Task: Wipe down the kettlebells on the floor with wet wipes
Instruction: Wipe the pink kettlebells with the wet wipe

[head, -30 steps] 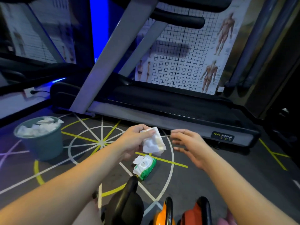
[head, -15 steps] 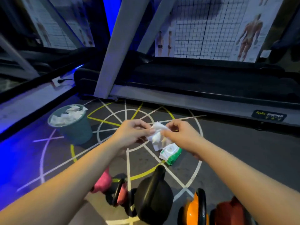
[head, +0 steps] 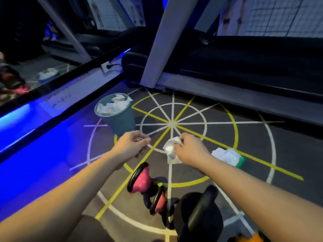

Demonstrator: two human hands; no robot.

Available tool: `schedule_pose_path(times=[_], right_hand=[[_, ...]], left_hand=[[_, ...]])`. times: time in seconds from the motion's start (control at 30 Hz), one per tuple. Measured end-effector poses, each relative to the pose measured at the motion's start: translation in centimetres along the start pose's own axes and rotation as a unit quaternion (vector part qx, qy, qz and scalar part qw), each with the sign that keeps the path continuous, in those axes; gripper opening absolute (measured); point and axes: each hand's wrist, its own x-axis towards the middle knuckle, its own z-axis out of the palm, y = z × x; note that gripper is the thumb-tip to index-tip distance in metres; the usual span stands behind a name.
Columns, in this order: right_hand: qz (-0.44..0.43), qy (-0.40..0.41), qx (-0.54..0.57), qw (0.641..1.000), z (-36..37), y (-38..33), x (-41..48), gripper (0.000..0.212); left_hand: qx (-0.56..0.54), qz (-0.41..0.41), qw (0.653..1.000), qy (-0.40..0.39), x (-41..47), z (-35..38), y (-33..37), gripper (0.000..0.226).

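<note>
No legible text in view

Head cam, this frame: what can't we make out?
Head view only:
- Orange kettlebell: cut off by the bottom edge.
- Wet wipes pack: label too small and blurred.
- Left hand: curled fingers hide whether it pinches anything.
- Wipe: partly hidden behind the right hand gripping it.

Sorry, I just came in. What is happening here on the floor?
A person seems about to wipe kettlebells. The right hand pinches a white wet wipe above the floor; the left hand is curled beside it, and whether it holds anything is unclear. The pink kettlebell and black kettlebell sit below, untouched. The wipe pack lies on the floor, and a bin holds crumpled wipes.
</note>
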Motion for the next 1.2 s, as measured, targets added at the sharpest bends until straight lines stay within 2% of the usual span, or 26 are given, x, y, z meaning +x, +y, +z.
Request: schedule_pose_path(times=[0.13, 0.27, 0.33, 0.4, 0.47, 0.5, 0.53, 0.63, 0.73, 0.87, 0.97, 1.2], right_hand=[[0.010, -0.012, 0.010, 1.000, 1.7, -0.4, 1.6, 0.028], [0.026, -0.031, 0.019, 0.999, 2.1, -0.6, 3.6, 0.025], [0.057, -0.052, 0.018, 0.997, 2.2, -0.3, 4.8, 0.023], [0.090, -0.047, 0.018, 0.995, 2.1, -0.7, 5.7, 0.025], [0.119, -0.028, 0.045, 0.991, 2.2, -2.1, 6.1, 0.028], [0.124, -0.024, 0.052, 0.991, 2.5, -2.9, 6.3, 0.031], [0.120, -0.023, 0.052, 0.991, 2.9, -3.8, 6.3, 0.033], [0.080, -0.018, 0.037, 0.996, 5.3, -5.6, 5.8, 0.036], [0.035, -0.017, -0.046, 0.998, 8.2, -5.5, 4.1, 0.031], [0.013, -0.017, -0.139, 0.990, 8.9, -4.5, 1.7, 0.027], [0.020, -0.022, -0.185, 0.982, 8.8, -3.1, 1.0, 0.028], [0.011, -0.058, -0.243, 0.968, 11.2, -3.5, 2.0, 0.033]], left_hand=[[0.039, -0.039, 0.998, 0.013, 0.6, -0.8, -2.8, 0.010], [0.043, -0.078, 0.996, -0.001, 1.8, 0.1, -3.6, 0.006], [0.120, -0.064, 0.991, 0.000, 2.6, 0.7, -3.8, 0.011], [0.286, -0.022, 0.958, -0.024, 2.2, 0.9, -3.9, 0.021], [0.445, 0.014, 0.892, -0.073, 0.4, 0.9, -4.5, 0.022], [0.494, 0.027, 0.864, -0.093, -0.6, 1.0, -5.0, 0.021], [0.506, 0.032, 0.857, -0.090, -1.6, 1.1, -5.7, 0.020], [0.397, -0.007, 0.918, 0.001, -3.6, 1.8, -7.3, 0.025], [0.289, -0.045, 0.952, 0.090, -5.5, 2.5, -9.3, 0.027], [0.257, -0.112, 0.955, 0.097, -8.3, 1.4, -11.9, 0.029], [0.235, -0.144, 0.955, 0.108, -7.1, 0.0, -12.9, 0.028], [0.261, -0.124, 0.956, 0.055, -4.5, 1.7, -15.0, 0.037]])
